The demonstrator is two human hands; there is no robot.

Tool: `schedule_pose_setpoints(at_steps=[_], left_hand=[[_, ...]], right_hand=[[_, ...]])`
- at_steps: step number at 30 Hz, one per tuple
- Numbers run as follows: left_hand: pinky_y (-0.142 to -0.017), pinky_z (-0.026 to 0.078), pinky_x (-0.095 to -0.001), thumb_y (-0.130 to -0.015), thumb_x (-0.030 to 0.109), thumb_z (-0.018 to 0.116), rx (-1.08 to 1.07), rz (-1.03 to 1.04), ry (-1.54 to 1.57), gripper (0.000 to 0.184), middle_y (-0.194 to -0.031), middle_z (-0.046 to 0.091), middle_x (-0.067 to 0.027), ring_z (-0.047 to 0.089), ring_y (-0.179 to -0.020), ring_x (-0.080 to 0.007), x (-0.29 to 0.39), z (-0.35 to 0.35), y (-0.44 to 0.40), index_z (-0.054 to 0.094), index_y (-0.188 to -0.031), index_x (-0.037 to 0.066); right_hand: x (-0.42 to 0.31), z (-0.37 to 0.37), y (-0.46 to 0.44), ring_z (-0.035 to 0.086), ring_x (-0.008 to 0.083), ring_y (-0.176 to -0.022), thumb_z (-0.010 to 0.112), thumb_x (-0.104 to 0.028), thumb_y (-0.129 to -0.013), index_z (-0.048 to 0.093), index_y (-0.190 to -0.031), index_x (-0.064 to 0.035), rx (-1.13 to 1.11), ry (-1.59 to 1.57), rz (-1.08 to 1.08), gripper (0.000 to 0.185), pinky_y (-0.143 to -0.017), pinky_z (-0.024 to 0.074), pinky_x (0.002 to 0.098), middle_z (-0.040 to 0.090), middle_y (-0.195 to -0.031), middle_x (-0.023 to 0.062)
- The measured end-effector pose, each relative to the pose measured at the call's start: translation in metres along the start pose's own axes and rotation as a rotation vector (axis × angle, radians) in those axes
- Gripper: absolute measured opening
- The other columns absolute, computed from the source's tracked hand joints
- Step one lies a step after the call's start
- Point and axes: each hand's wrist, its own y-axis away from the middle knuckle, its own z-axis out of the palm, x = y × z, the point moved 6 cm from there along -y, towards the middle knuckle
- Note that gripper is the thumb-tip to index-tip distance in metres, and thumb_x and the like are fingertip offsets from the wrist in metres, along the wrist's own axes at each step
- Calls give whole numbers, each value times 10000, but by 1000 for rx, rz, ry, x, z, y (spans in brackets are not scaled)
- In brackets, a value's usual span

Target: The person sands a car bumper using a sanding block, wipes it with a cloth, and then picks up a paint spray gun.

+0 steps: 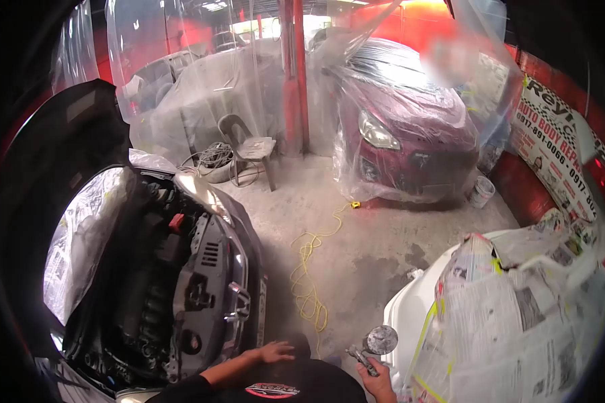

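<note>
My right hand (379, 380) is wrapped round the handle of a metal spray gun (360, 361), low in the view. A round, paint-spotted grey cup (382, 340) sits by the gun, seen from above. Close to its right is the white body panel (410, 302) of a car masked with newspaper (480, 336). My left hand (275, 352) holds nothing; its fingers are stretched out in front of my dark shirt, over what looks like my knee. Left of that hand stands a car with its hood up and its engine bay (158, 282) exposed.
A yellow cord (309, 255) snakes over the concrete floor to a small yellow object (355, 205). Ahead stands a plastic-wrapped maroon car (410, 144). A plastic chair (249, 148), coiled hose (216, 156), red post (294, 87), bucket (481, 193) and banner (551, 134) surround the area.
</note>
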Motion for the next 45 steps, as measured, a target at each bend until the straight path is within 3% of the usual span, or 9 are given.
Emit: schedule_pose_setpoints(at_steps=[7,17,21,24,29,31,34,41,45], left_hand=[[-1395,28,-440,-1191,511,404,81,295,726,672,-1881,80,-117,-35,-1736,-262,-25,-100,-44,318,-1769,177],[-1149,501,-437,-1188,502,403,-279,-478,161,627,-1445,715,-241,692,-1349,-359,-97,-435,-263,678,-1447,2],[-1100,551,-465,-1097,544,574,-205,280,-430,572,-1322,773,-212,709,-1290,-394,-99,-541,-449,776,-1319,58],[-1113,550,-464,-1065,526,643,-199,120,-255,574,-1358,761,-210,700,-1319,-380,-13,-606,-578,722,-1432,92],[-1195,491,-491,-1077,522,628,-498,294,-239,538,-1470,721,-117,634,-1399,-411,124,-601,-720,705,-1462,154],[-1221,442,-616,-1073,523,627,-480,690,-631,449,-1492,698,-25,583,-1454,-386,62,-568,-824,718,-1405,234],[-1117,424,-787,-1065,498,631,-676,731,-977,327,-1363,713,-13,609,-1401,-306,176,-604,-839,726,-1250,246],[-915,573,-521,-1071,428,620,-1414,915,-881,318,-1131,768,-152,737,-1048,-428,232,-589,-950,722,-1175,145],[-956,570,-546,-1055,385,639,-1677,906,-1052,386,-1116,758,-233,735,-1049,-462,226,-599,-979,695,-1250,57]], right_hand=[[0,13,-237,640,104,-735,855,-271,-992,789,-1233,10,-60,-17,-76,377,-696,550,305,731,-826,84],[1,4,-477,756,145,-962,848,-217,-984,788,-1237,6,319,-72,240,342,-906,585,324,831,-1047,92],[24,-7,-532,782,222,-902,863,-305,-961,796,-1133,-14,465,-146,364,345,-836,585,369,825,-979,120],[65,-11,-568,739,180,-1010,810,-275,-1027,750,-1299,10,491,-211,489,399,-967,566,353,807,-1068,79],[91,-49,-649,645,174,-1122,689,-328,-1077,750,-1238,-5,708,-409,374,367,-1019,504,379,743,-1143,61],[95,-57,-672,647,174,-1115,673,-370,-1072,750,-1211,7,899,-488,435,409,-1019,500,372,745,-1121,79],[111,-47,-688,722,249,-1118,768,-351,-1024,713,-1356,85,1140,-347,460,551,-1013,556,397,796,-1179,192],[57,-24,-733,624,142,-872,674,-318,-1019,741,-1203,48,1849,-445,475,415,-812,512,324,708,-956,67],[55,24,-792,509,95,-708,594,-703,-1037,721,-1227,13,2347,-532,425,751,-664,410,287,595,-854,-27]])
